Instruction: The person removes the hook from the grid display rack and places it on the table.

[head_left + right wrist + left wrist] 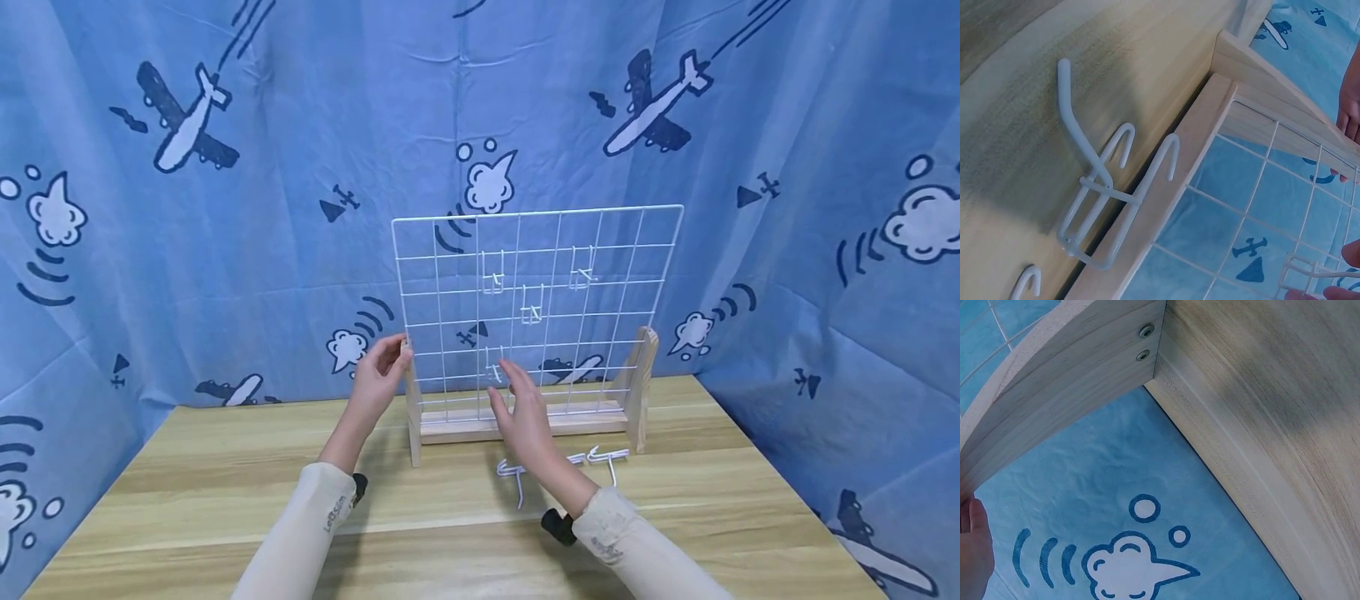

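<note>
A white wire grid [540, 212] stands upright in a wooden stand [641, 392] on the table. My left hand [378, 371] grips the top of the stand's left upright [413, 421], at the grid's edge. My right hand [525, 417] is in front of the lower grid, its thumb and fingers apart around the prong of a white wire hook [1300, 275] hung there. Three more hooks hang higher, among them an upper left hook [492, 288]. Below the right hand, several loose hooks lie on the table, one a double-wire hook [1079, 219].
The wooden tabletop [225, 500] extends to both sides of the stand. Behind it hangs a blue curtain [300, 167] printed with planes and clouds. Another loose hook [609, 456] lies near the stand's right foot.
</note>
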### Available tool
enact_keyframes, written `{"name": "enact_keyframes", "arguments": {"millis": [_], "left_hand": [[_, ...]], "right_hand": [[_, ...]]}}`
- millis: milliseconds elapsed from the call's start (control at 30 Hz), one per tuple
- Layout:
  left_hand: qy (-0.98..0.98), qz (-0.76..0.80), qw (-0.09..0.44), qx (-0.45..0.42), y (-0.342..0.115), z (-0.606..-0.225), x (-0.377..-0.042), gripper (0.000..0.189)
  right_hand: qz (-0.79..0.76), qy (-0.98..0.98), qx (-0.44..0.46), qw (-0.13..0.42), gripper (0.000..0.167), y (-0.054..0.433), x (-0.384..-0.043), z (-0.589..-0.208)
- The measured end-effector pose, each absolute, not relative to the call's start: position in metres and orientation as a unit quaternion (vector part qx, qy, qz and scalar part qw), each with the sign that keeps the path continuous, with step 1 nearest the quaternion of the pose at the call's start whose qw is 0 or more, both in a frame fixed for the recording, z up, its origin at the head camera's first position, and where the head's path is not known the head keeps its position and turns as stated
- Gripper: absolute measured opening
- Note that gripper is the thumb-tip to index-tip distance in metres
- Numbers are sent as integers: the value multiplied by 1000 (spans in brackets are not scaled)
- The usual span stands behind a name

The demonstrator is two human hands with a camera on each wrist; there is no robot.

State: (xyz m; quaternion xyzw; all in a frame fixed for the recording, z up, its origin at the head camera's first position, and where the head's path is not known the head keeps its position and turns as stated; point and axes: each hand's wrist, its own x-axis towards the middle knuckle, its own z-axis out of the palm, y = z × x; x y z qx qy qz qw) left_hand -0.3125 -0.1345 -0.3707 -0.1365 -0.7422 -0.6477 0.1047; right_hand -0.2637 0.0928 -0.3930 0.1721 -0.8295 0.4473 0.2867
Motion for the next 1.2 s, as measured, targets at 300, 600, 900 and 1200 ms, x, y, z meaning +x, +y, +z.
{"name": "enact_keyframes", "arguments": {"millis": [300,600,900,1200], "left_hand": [[-741,-649,107,-133,-133,-370,-312,43],[-740,-648,125,-134,-132,-369,-310,40],[-741,-645,127,-139,-131,-369,-312,41],[-743,-642,129,-140,-132,-371,-311,40]], "right_hand": [[435,-833,166,300,38,89,-271,-397],[405,-827,178,347,32,87,-275,-401],[403,-819,187,363,29,87,-274,-398],[413,-820,181,353,29,88,-273,-395]]}}
